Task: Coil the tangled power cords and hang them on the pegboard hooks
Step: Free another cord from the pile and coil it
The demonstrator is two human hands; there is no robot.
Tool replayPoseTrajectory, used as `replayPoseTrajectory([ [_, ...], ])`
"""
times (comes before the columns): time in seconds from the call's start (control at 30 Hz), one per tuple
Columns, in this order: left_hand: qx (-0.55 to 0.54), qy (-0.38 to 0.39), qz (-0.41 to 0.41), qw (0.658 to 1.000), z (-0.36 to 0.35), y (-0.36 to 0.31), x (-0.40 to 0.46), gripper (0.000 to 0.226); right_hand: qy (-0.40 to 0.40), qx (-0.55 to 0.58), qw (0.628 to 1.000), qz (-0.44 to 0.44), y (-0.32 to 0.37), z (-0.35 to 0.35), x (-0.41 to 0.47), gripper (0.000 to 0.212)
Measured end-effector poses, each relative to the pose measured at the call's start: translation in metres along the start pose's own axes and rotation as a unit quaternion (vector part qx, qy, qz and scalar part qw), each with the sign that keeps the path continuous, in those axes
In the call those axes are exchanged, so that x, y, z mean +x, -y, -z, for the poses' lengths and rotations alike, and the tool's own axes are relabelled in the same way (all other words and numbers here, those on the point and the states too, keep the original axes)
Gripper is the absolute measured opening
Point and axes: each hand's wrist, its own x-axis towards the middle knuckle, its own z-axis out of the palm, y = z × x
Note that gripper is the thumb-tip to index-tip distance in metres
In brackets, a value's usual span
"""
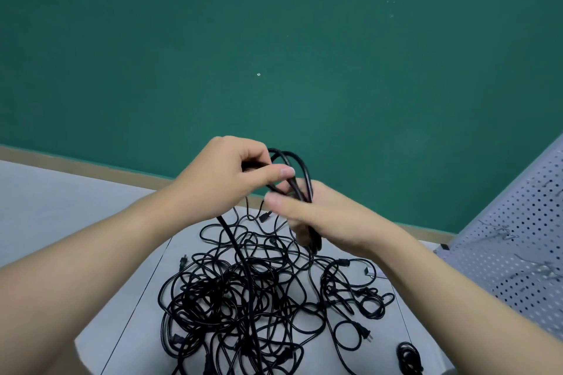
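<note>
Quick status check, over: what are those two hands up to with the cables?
Left hand pinching cord; right hand gripping half-made coil. Tail trails into tangled pile on table. Pegboard to the right, nothing hung on visible hooks.

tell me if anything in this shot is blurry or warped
Head view: the right hand is smeared by motion blur where it grips the coiled cord; the pegboard hooks look soft; wide-angle distortion bows the wall base and stretches the forearms; lighting even, without glare.

black cords (pixel 243 292), green wall (pixel 274 39), dotted pegboard (pixel 524 253)
</note>
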Motion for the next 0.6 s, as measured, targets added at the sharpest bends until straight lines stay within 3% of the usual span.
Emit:
replayPoseTrajectory([
  [0.1, 0.033, -0.013, -0.003, 0.999, -0.004, 0.005, -0.001, 0.058, 0.038, -0.041, 0.997, -0.043, 0.000, -0.003, -0.001, 0.004],
  [0.2, 0.058, -0.027, 0.001, 0.998, -0.003, 0.009, -0.001, 0.062, 0.067, 0.045, 0.990, -0.115, -0.005, -0.003, -0.001, 0.016],
  [0.33, 0.030, -0.017, 0.028, 0.999, 0.004, 0.007, 0.000, 0.064, 0.148, 0.161, 0.969, -0.113, -0.002, 0.001, -0.007, 0.018],
  [0.47, -0.030, 0.080, 0.091, 0.992, 0.013, 0.003, 0.000, 0.057, 0.181, 0.199, 0.959, -0.093, -0.001, 0.008, -0.011, 0.017],
  [0.6, -0.172, 0.174, 0.169, 0.955, 0.015, 0.009, -0.002, 0.045, 0.162, 0.182, 0.966, -0.084, -0.006, 0.010, -0.012, 0.018],
])
